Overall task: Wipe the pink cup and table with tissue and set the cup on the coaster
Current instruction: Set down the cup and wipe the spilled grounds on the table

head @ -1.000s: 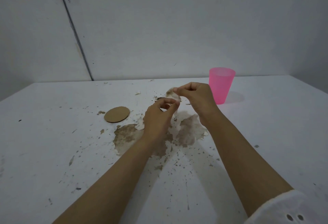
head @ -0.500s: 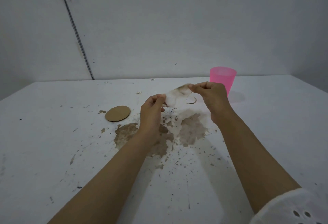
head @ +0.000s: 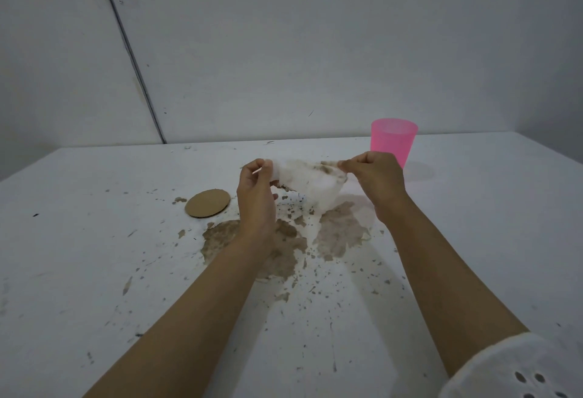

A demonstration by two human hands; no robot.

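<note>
Pinching a stained tissue stretched between my left hand and right hand above the brown spill on the table, I see the coaster left and the cup upright beyond.

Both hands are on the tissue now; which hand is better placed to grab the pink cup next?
Right. The right hand is just in front of the pink cup, while the left hand is nearer the coaster. Both pinch the stained tissue, so the left would likely keep it.

left hand and right hand raised, grips pinched, arms extended
</note>
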